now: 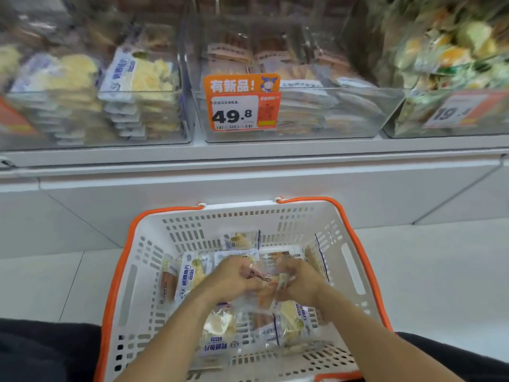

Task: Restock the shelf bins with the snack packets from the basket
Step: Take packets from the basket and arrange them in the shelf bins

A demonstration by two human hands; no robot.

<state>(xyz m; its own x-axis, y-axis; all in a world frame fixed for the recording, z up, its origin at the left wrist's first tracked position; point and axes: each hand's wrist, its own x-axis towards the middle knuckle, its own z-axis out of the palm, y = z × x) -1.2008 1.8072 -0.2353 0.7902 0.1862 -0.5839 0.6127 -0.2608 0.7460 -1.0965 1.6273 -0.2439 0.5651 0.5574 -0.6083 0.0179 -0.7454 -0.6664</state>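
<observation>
Bare forearms, two, reaching forward from the bottom edge into a white perforated plastic shopping basket with orange rim (154, 244) standing on the pale tiled floor (440, 271).

Left hand (234, 277): fingers curled, closed on a clear snack packet with pinkish-brown contents (265, 292), held above the heap.

Right hand (298, 281): fingers bent, pinching the opposite side of the same packet; both hands nearly touching. Blur hides the exact finger placement.

Basket contents: loose heap of clear snack packets with blue-and-white labels and pale yellow contents (192, 274), lying flat and overlapping across the bottom; one stands against the far wall, one leans on the right wall. A packet with reddish-brown contents lies at the left edge of the heap.

Shelf above, white metal shelf ledge (248, 153), carrying clear plastic bins side by side:
- left clear bin (137, 119), stacked with the blue-and-white yellow packets, nearly full;
- middle clear bin (344, 114), holding brownish packets, lower fill at the front;
- right clear bin (440, 117), green and yellow packets, blurred.

Orange price tag reading 49.8 (242, 103) clipped to the middle bin's front. A second orange tag (457, 111) on the right bin, partly legible.
</observation>
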